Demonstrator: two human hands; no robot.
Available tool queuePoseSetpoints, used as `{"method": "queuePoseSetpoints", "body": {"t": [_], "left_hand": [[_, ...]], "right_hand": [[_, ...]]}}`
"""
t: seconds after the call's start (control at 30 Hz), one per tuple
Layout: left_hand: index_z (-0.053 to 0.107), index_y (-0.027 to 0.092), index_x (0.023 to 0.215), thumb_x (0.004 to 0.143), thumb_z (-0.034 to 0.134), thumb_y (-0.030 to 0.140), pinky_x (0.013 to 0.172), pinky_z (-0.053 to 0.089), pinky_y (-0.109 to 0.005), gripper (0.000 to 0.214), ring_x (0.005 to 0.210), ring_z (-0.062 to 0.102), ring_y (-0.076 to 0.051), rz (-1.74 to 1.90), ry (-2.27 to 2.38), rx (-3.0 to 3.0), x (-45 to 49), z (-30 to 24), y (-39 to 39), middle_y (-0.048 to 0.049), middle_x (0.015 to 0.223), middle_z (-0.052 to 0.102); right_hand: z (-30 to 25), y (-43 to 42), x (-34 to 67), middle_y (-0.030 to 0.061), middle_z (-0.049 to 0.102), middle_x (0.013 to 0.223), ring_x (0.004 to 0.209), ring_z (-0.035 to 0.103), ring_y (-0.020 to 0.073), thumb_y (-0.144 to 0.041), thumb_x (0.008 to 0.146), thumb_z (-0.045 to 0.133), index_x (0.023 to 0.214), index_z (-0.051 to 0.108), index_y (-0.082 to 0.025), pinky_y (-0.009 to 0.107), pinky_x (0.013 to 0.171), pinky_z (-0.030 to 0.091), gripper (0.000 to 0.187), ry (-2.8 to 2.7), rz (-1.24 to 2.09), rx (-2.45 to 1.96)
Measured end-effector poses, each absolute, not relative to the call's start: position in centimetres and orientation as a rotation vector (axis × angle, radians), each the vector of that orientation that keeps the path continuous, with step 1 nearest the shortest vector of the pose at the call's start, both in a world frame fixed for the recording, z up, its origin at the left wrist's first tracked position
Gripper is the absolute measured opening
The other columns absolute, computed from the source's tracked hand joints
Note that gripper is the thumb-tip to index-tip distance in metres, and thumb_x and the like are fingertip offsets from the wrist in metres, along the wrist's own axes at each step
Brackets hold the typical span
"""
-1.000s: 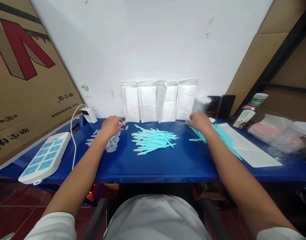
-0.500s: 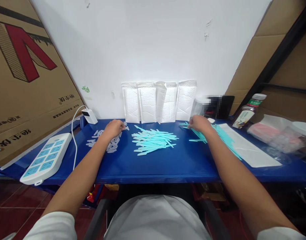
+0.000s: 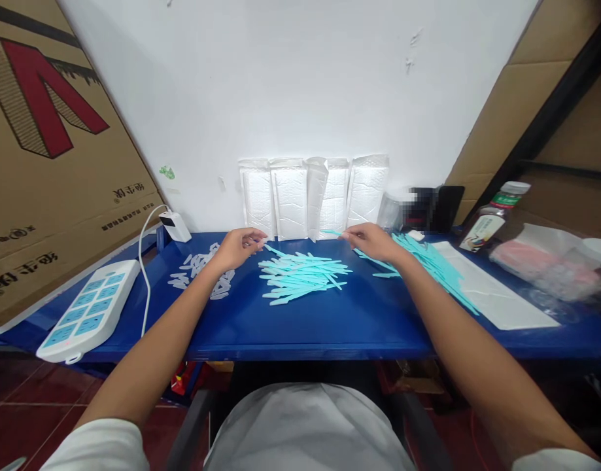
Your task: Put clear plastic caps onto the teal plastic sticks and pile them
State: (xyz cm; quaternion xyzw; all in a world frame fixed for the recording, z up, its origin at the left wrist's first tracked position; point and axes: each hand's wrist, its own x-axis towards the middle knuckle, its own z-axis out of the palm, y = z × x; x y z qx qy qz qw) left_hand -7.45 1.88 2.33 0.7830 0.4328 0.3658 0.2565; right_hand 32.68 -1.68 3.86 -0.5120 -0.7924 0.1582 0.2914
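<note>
My left hand (image 3: 242, 248) pinches a small clear plastic cap (image 3: 265, 240) above the back of the blue table. Beside and behind its forearm lies a scatter of similar clear caps (image 3: 200, 263). My right hand (image 3: 371, 241) is closed on one end of a slim teal eyebrow razor (image 3: 332, 233), whose other end points left toward my left hand. Between and below the hands lies a loose pile of teal razors (image 3: 303, 275). A second teal pile (image 3: 430, 261) spreads on the right, partly behind my right forearm.
Several white padded envelopes (image 3: 289, 203) lean on the wall. A power strip (image 3: 90, 311) and a white charger (image 3: 175, 226) with cable sit left. On the right are a white sheet (image 3: 494, 294), a bottle (image 3: 494, 216) and a pinkish plastic-wrapped bundle (image 3: 548, 265). Cardboard stands on both sides.
My right hand has moved left from the right pile, bringing a teal razor with it. My left hand has shifted right, away from the clear caps, with a cap in its fingers.
</note>
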Motion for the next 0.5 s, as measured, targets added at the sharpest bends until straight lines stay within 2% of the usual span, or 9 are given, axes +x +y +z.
{"method": "queuePoseSetpoints", "body": {"t": [0.07,0.13,0.3,0.5], "left_hand": [[0.071,0.014,0.124,0.082,0.08,0.054,0.08,0.062,-0.038,0.059,0.088,0.078,-0.026,1.0,1.065,2.058,-6.5,2.1,1.4,-0.0135,0.105,0.078],[0.07,0.014,0.127,0.082,0.082,0.054,0.081,0.063,-0.038,0.062,0.089,0.078,-0.026,0.983,1.017,2.026,-5.8,1.9,1.0,-0.0139,0.105,0.078],[0.08,0.014,0.109,0.086,0.078,0.058,0.074,0.06,-0.034,0.049,0.085,0.076,-0.024,0.924,1.071,2.129,-4.5,1.6,0.3,-0.0127,0.097,0.08],[0.083,0.016,0.106,0.091,0.074,0.058,0.069,0.056,-0.029,0.046,0.081,0.074,-0.022,0.937,1.072,2.219,-3.9,1.9,-0.4,-0.0099,0.094,0.082]], "right_hand": [[3.7,-2.0,31.5,0.0066,0.073,0.076,0.077,0.065,0.0222,-0.054,0.099,0.05,0.08,0.074,-0.017,0.032,0.076,0.047,0.048,-2.153,0.506,-1.255],[3.4,-2.4,30.4,0.0066,0.073,0.078,0.079,0.066,0.0221,-0.055,0.099,0.052,0.08,0.073,-0.017,0.033,0.077,0.048,0.048,-2.169,0.604,-1.172],[2.8,-3.2,28.3,0.0073,0.078,0.085,0.085,0.071,0.0235,-0.059,0.096,0.061,0.102,0.079,-0.016,0.037,0.089,0.053,0.047,-2.086,0.759,-1.053],[2.8,-3.5,27.7,0.009,0.081,0.102,0.092,0.074,0.0264,-0.058,0.095,0.065,0.108,0.084,-0.017,0.042,0.091,0.056,0.047,-2.058,0.741,-1.076]]}}
